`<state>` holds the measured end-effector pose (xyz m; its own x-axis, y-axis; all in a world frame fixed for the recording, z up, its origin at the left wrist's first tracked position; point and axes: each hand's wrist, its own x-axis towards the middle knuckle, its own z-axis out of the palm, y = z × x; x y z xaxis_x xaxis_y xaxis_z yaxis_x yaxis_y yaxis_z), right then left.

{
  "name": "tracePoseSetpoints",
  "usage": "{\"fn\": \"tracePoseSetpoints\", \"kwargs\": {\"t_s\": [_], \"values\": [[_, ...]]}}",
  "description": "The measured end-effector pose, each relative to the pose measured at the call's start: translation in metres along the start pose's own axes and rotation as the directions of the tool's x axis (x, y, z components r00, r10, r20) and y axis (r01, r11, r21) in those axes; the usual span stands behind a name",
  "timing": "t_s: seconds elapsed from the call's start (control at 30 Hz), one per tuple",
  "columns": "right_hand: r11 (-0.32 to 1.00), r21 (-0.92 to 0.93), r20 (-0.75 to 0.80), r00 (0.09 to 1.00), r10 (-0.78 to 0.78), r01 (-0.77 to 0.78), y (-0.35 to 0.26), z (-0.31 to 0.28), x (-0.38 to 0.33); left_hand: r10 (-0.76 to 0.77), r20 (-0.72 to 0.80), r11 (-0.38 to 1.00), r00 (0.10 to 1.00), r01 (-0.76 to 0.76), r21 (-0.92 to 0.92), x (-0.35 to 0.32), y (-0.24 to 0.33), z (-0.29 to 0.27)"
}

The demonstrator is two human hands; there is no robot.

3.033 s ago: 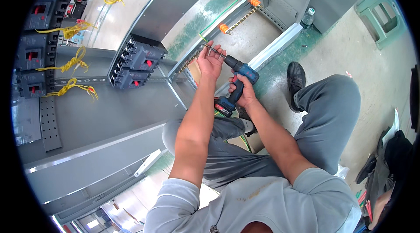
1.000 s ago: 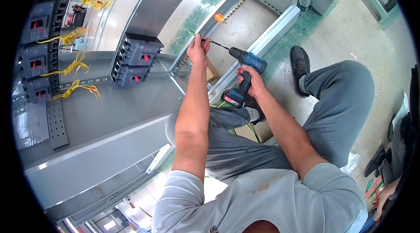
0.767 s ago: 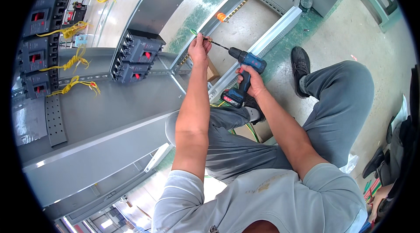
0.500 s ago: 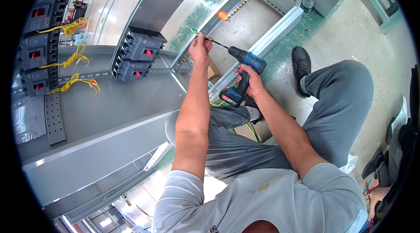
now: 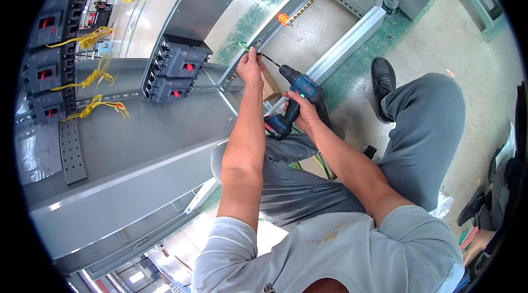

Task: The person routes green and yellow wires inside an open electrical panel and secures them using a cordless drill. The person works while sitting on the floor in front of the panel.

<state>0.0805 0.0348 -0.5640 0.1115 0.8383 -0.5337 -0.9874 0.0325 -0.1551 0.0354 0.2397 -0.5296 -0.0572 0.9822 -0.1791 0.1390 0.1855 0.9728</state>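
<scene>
My right hand [image 5: 302,112] grips the handle of a blue and black cordless drill [image 5: 306,88]. The drill's long thin bit [image 5: 270,60] points up and left, its tip close to the fingers of my left hand [image 5: 251,67]. That hand is closed in a pinch at a steel frame rail [image 5: 258,40]. From its fingertips sticks out a short green wire [image 5: 243,45]; whatever small fastener sits between the fingers and the bit is too small to make out.
Black circuit breakers [image 5: 177,67] with red switches stand on the cabinet left of my hands. More breakers with yellow wire bundles [image 5: 91,75] line the far left. Orange insulators [image 5: 284,19] hold a brass strip on the frame. A water bottle [image 5: 391,0] and green stool [image 5: 482,1] stand beyond.
My right hand has moved the drill left and slightly down, turning its bit more steeply. My left hand stays almost in place, and the green wire still shows at its fingertips.
</scene>
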Motion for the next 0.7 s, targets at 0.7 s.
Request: {"fn": "tracePoseSetpoints", "kwargs": {"t_s": [0.7], "values": [[0.983,0.133,0.013,0.992,0.122,-0.122,0.027,-0.001,0.017,0.143,0.024,0.973,0.989,-0.145,0.179,0.016,-0.01,-0.029]]}}
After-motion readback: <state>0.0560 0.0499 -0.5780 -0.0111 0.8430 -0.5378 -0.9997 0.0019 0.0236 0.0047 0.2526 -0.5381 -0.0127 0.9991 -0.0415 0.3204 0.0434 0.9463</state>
